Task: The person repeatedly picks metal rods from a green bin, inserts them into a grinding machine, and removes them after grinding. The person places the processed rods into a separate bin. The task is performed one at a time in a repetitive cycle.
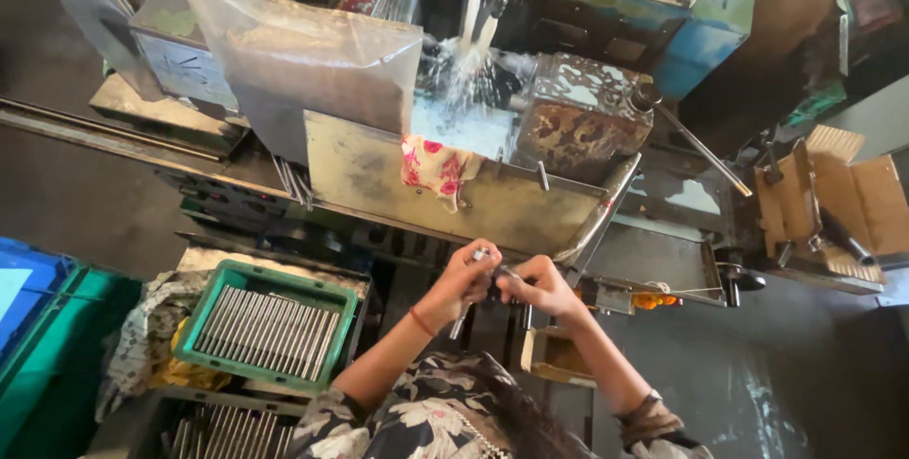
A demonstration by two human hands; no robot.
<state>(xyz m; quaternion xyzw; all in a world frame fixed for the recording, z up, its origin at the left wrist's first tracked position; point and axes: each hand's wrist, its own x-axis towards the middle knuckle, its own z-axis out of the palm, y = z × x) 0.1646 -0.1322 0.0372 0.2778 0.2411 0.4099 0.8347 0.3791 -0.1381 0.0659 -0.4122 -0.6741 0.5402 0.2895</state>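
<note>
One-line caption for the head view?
Both hands, left hand and right hand, hold a metal rod before a coolant-sprayed machine.

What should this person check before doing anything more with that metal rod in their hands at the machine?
1. Both hands on the rod: left hand and right hand grip the metal rod between them. Ok.
2. Hands apart from the coolant spray: ok.
3. Green crate of rods beside the left arm, stocked: ok.
4. Plastic splash sheet hanging in front of the spray: ok.
5. Patterned cloth draped over the machine tray edge, near the wet zone: not ok.
6. Rod surface condition: cannot tell.
</note>
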